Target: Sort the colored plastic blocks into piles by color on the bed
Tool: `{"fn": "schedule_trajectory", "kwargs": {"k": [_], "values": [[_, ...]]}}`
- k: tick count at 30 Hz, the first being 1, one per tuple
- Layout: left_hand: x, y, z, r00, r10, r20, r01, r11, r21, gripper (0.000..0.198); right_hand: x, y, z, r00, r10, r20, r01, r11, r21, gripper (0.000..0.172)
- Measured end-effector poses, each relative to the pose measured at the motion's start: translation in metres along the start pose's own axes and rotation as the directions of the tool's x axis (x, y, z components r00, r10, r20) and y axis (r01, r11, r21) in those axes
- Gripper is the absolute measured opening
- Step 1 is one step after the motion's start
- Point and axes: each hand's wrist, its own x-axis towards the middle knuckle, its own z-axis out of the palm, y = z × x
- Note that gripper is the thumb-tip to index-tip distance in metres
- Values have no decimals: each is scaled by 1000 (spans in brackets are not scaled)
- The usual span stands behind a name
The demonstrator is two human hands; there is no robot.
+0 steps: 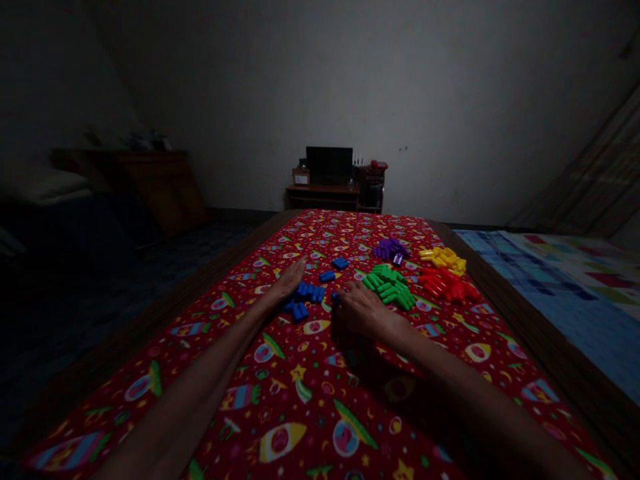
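My left hand (pixel 291 279) lies stretched out on its edge against the left side of a small cluster of blue plastic pieces (pixel 310 292). Its fingers are extended and hold nothing. My right hand (pixel 364 310) is low over the cloth with its fingers curled around a blue plastic piece (pixel 336 299), mostly covered by the fingertips. Two more blue pieces, one nearer (pixel 327 276) and one farther (pixel 341 264), lie apart beyond the cluster. Just right of my right hand is a heap of green plastic pieces (pixel 390 287).
Purple pieces (pixel 390 249), yellow pieces (pixel 445 259) and red pieces (pixel 449 287) sit in separate heaps at the right. A red patterned cloth (pixel 300 413) covers the table. Beyond its far end stands a desk (pixel 323 190) with a monitor (pixel 329 164). A bed (pixel 555 287) is on the right.
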Motion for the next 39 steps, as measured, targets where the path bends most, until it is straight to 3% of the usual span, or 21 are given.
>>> {"fn": "schedule_trajectory", "kwargs": {"k": [5,10,13,17,22,26,28,30,33,39], "values": [[45,35,12,981,135,136,-136,991,-3,60,-4,-35,20,994,40,99,-37,999,-27,50],[74,70,20,893,312,326,-315,948,-44,47,2,-42,34,994,102,28,-104,992,72,51],[63,77,20,833,406,377,-401,911,-94,42,3,-35,36,995,99,26,-101,991,93,48],[21,61,7,780,518,352,-511,851,-120,46,1,-25,36,994,106,-9,-104,987,120,48],[-40,42,-12,837,460,295,-470,882,-39,53,3,-19,49,980,-74,-186,113,971,210,48],[-64,41,-23,909,339,243,-373,921,114,52,7,-15,52,946,-186,-264,261,923,284,42],[-66,38,-26,957,232,177,-265,946,190,51,4,-14,52,936,-188,-298,274,920,282,43],[-66,36,-28,981,141,136,-167,965,201,55,-4,-12,52,938,-111,-330,200,947,250,43],[-64,37,-25,975,167,150,-187,973,137,58,-21,-9,52,940,-33,-339,116,967,228,31],[-68,63,-11,921,336,198,-359,929,92,52,-66,7,33,931,-97,-352,197,945,261,22]]}}
